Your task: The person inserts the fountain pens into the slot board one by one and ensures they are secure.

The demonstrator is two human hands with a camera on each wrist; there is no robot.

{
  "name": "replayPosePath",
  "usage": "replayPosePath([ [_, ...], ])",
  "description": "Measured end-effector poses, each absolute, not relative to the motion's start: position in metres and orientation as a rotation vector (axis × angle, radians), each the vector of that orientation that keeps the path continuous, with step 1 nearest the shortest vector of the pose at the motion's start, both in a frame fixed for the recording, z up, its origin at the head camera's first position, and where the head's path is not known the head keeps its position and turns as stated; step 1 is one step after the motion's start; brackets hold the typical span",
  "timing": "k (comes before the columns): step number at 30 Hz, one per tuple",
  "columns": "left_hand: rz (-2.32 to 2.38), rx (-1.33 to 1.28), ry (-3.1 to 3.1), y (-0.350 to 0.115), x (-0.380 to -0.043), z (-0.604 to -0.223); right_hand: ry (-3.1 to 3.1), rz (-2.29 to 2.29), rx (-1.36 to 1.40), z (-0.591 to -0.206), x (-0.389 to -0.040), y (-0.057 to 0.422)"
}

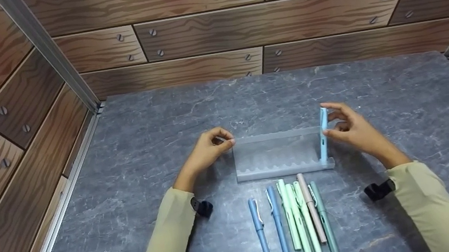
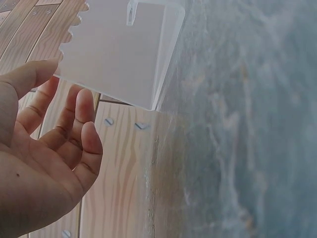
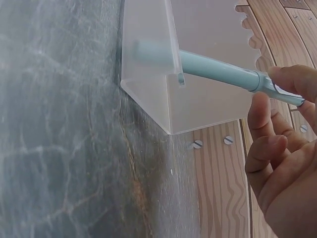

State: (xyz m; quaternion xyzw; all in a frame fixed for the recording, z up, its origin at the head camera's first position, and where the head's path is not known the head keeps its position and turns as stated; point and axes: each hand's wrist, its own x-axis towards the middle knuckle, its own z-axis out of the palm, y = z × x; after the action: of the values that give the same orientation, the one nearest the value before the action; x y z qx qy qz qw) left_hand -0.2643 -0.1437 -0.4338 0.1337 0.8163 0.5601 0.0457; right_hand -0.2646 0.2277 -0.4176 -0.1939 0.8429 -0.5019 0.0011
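Observation:
A frosted clear pen stand (image 1: 275,152) with notched edges stands on the table. My left hand (image 1: 207,150) pinches its upper left corner between thumb and fingertip; in the left wrist view the thumb lies on the notched edge of the stand (image 2: 114,54). At the stand's right end, my right hand (image 1: 352,129) holds a light blue pen (image 1: 324,149) nearly upright by its upper part. The right wrist view shows the lower end of this pen (image 3: 213,68) behind the stand's translucent front lip, with thumb and fingers of the right hand (image 3: 287,168) near its clip.
In front of the stand lie several pens: blue ones (image 1: 278,224), light green ones (image 1: 297,218), a brownish one (image 1: 311,208) and a dark green one (image 1: 325,219). Wood-patterned walls (image 1: 206,27) enclose the grey marbled table (image 1: 145,122) at the back and sides.

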Motion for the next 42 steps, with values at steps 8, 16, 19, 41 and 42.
replayPosePath([
  [8, 1.702, 0.415, 2.500, -0.143, -0.265, -0.435, 2.645, -1.557, -0.630, -0.418, -0.265, 0.231],
  [16, 1.689, 0.406, 2.485, -0.143, -0.263, -0.433, 2.632, -1.570, -0.617, -0.418, -0.263, 0.230],
  [19, 1.690, 0.413, 2.485, -0.142, -0.263, -0.433, 2.639, -1.565, -0.624, -0.418, -0.262, 0.230],
  [41, 1.722, 0.400, 2.484, -0.143, -0.262, -0.433, 2.709, -1.559, -0.775, -0.389, -0.243, 0.235],
  [42, 1.725, 0.397, 2.481, -0.142, -0.262, -0.433, 2.712, -1.547, -0.782, -0.388, -0.241, 0.234],
])
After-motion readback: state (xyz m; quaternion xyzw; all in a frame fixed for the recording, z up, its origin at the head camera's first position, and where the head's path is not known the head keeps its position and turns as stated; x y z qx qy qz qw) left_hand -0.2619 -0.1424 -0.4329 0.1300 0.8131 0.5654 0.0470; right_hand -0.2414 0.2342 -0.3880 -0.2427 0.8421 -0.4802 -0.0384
